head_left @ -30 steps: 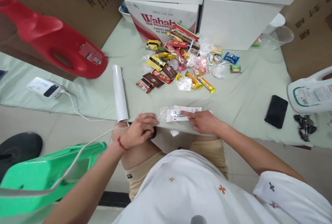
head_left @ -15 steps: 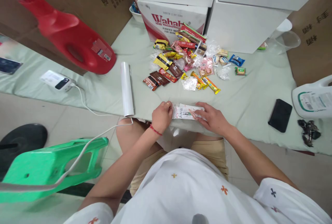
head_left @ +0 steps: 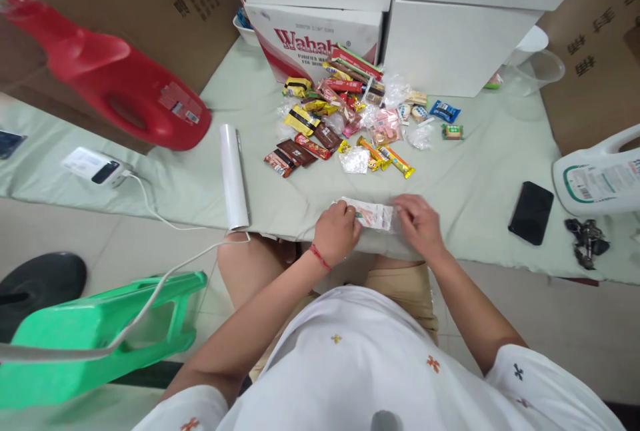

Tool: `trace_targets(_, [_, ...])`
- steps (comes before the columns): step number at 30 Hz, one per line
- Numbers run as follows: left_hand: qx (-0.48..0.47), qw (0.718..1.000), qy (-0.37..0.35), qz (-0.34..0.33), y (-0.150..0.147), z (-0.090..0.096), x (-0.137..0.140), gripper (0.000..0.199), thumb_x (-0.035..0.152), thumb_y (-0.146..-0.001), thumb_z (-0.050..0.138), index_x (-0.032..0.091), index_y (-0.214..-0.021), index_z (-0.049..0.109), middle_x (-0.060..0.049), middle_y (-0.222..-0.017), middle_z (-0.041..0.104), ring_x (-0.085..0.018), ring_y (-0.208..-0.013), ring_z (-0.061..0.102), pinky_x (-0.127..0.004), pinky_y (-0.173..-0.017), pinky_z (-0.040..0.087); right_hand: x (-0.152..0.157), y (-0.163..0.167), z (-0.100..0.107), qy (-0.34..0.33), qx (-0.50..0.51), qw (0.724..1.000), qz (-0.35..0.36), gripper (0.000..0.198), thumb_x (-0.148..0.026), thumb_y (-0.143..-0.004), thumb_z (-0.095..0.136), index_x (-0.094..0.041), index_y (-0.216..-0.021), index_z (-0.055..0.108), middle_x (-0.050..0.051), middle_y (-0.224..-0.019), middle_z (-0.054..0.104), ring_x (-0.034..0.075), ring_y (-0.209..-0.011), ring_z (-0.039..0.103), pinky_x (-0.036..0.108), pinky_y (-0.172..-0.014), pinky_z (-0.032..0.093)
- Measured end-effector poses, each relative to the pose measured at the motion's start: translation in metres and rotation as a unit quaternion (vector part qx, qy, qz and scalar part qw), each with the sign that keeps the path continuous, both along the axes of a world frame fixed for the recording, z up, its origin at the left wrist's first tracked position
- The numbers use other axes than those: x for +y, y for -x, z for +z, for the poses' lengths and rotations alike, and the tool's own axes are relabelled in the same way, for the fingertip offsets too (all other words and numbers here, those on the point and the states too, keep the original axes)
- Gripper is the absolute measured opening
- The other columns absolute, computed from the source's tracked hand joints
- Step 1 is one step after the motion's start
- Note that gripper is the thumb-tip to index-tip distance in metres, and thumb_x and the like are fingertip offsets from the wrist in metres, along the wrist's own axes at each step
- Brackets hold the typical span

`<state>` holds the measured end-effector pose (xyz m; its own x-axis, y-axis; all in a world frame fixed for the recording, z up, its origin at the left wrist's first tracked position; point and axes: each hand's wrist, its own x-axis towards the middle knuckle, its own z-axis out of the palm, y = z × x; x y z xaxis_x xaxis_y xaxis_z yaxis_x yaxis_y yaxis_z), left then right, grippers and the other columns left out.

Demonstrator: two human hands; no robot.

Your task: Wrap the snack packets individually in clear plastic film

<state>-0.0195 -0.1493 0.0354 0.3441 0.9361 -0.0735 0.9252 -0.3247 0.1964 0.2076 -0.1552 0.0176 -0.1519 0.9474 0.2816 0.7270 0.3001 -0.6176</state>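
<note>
A flat white snack packet (head_left: 376,215) with red and green print lies at the table's front edge between my hands. My left hand (head_left: 337,234) is closed on its left end, fingers curled over the top and covering that part. At the other end is my right hand (head_left: 421,223), its fingers bent inward with thumb and forefinger at the packet's clear plastic edge; slight blur hides the exact contact. Beyond my hands is a pile of wrapped snacks, with a crumpled clear wrapper (head_left: 354,160), yellow stick-shaped packs (head_left: 397,161) and brown packs (head_left: 296,152) nearest.
White boxes (head_left: 440,44) stand behind the snacks. To the left are a shiny white roll (head_left: 233,178), a white power bank (head_left: 95,166) with a cable, and a red jug (head_left: 125,84). A black phone-like slab (head_left: 531,213), keys (head_left: 587,243) and a white jug (head_left: 600,174) are on the right.
The packet has been turned, so its clear end now points right. My left hand has moved right onto the packet; my right hand has shifted from its top to its right end. The view has shifted slightly.
</note>
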Motion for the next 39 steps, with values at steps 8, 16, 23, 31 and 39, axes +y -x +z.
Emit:
trace_targets(8, [-0.035,0.998,-0.047,-0.035,0.002,-0.018,-0.017,0.042,0.039,-0.106,0.039,0.019,-0.136,0.06,-0.018,-0.126,0.062,-0.033,-0.114,0.056,-0.044,-0.082,0.047,-0.01,-0.032,-0.005,0.153,-0.049,0.984,-0.077,0.028,-0.047,-0.087,0.066,-0.021,-0.089,0.073,0.01,-0.093,0.068,0.028,-0.094,0.058,0.043,-0.091,0.046])
trace_targets(16, [-0.065,0.996,-0.046,-0.045,-0.001,-0.025,-0.016,0.038,0.032,-0.104,0.045,0.021,-0.135,0.063,-0.018,-0.13,0.066,-0.031,-0.114,0.059,-0.044,-0.088,0.046,0.016,0.023,0.03,0.208,0.107,0.969,-0.076,0.024,-0.043,-0.086,0.068,-0.022,-0.078,0.06,-0.003,-0.066,0.059,0.015,-0.061,0.05,0.026,-0.059,0.038])
trace_targets(23, [-0.244,0.967,-0.054,-0.044,0.014,-0.036,-0.016,0.035,0.016,-0.089,0.052,0.019,-0.117,0.073,-0.015,-0.131,0.069,-0.029,-0.124,0.061,-0.049,-0.11,0.044,0.003,0.09,0.005,0.097,-0.13,0.987,0.013,0.031,-0.028,-0.105,0.041,-0.015,-0.112,0.068,0.016,-0.107,0.064,0.026,-0.097,0.058,0.037,-0.087,0.048])
trace_targets(31, [-0.406,0.912,0.046,0.03,0.036,-0.033,-0.008,0.072,0.012,-0.07,0.053,0.015,-0.142,0.047,-0.013,-0.131,0.071,-0.026,-0.128,0.063,-0.049,-0.116,0.043,-0.026,0.099,-0.001,0.082,-0.26,0.962,0.031,0.062,-0.037,-0.101,0.054,-0.007,-0.154,0.042,0.024,-0.14,0.052,0.036,-0.12,0.046,0.049,-0.1,0.043])
trace_targets(39, [-0.361,0.928,0.055,0.07,0.032,-0.022,0.008,0.068,0.015,-0.072,0.055,0.017,-0.139,0.053,-0.012,-0.133,0.068,-0.03,-0.135,0.056,-0.054,-0.124,0.028,-0.008,0.107,-0.012,0.052,-0.241,0.969,0.015,0.05,-0.024,-0.103,0.045,-0.013,-0.152,0.047,0.021,-0.126,0.058,0.034,-0.113,0.049,0.048,-0.094,0.046])
